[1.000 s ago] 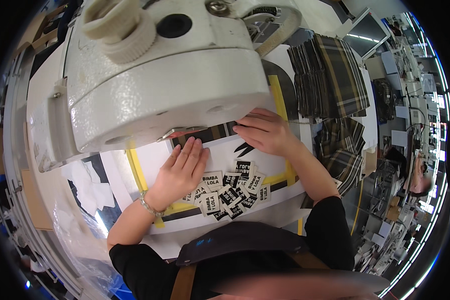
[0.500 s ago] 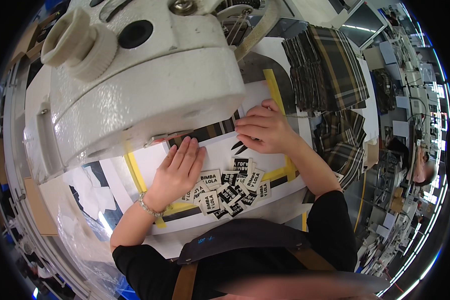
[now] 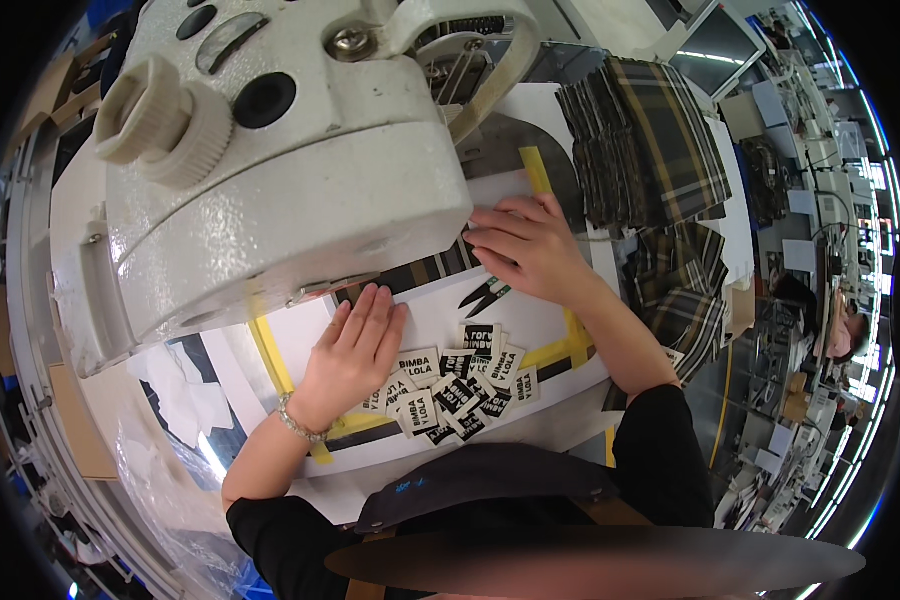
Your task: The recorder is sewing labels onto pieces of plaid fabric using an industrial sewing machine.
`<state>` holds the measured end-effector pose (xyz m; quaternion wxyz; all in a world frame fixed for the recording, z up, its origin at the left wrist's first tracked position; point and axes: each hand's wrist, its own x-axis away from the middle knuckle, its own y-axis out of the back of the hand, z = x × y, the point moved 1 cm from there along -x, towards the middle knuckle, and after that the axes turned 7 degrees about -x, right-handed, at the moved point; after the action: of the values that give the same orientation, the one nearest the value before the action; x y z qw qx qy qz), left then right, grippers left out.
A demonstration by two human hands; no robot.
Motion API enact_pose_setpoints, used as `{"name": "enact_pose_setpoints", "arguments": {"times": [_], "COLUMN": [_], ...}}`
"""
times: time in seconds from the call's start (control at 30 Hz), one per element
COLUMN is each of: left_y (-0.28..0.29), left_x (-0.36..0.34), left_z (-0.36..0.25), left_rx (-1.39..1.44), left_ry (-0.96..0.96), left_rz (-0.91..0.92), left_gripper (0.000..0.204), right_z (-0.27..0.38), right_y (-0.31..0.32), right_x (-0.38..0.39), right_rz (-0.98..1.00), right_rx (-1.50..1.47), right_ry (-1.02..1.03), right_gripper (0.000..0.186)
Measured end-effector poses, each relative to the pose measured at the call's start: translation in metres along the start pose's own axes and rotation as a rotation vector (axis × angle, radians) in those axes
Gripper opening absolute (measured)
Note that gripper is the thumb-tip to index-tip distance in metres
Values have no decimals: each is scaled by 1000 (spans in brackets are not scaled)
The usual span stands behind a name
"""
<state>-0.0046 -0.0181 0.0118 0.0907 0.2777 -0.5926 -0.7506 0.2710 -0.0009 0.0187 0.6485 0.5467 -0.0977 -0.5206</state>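
A strip of dark plaid fabric (image 3: pixel 425 270) lies under the head of a white sewing machine (image 3: pixel 300 220), which hides its far edge. My left hand (image 3: pixel 355 338) rests on the strip's left end with its fingers stretched out flat. At the right end, my right hand (image 3: pixel 532 245) reaches in with fingers extended, the tips close to the machine head and partly hard to see. Just below that hand lies a pair of thread snips (image 3: pixel 486 294) with dark blades and a bit of green. Nearer me is a loose pile of black and white labels (image 3: pixel 460 390).
A tall stack of folded plaid pieces (image 3: pixel 660 140) stands at the far right, with more plaid fabric (image 3: pixel 675 285) heaped in front. Yellow tape (image 3: pixel 270 355) marks the white work surface. White scraps (image 3: pixel 185 385) and clear plastic (image 3: pixel 155 490) lie at the left.
My right hand has shifted slightly left towards the machine head, showing more of the snips. My left hand stays on the fabric strip. The whole view has tilted a little.
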Motion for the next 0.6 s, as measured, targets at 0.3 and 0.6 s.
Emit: {"name": "enact_pose_setpoints", "arguments": {"times": [0.3, 0.6], "left_y": [1, 1], "left_x": [0, 4], "left_z": [0, 1], "left_rx": [4, -12], "left_ry": [1, 18], "left_rz": [-12, -36], "left_gripper": [34, 36], "right_z": [-6, -7], "right_y": [-8, -12], "right_x": [-9, -12], "right_rz": [37, 76], "right_rx": [9, -90], "right_ry": [-58, -74], "right_gripper": [17, 21]}}
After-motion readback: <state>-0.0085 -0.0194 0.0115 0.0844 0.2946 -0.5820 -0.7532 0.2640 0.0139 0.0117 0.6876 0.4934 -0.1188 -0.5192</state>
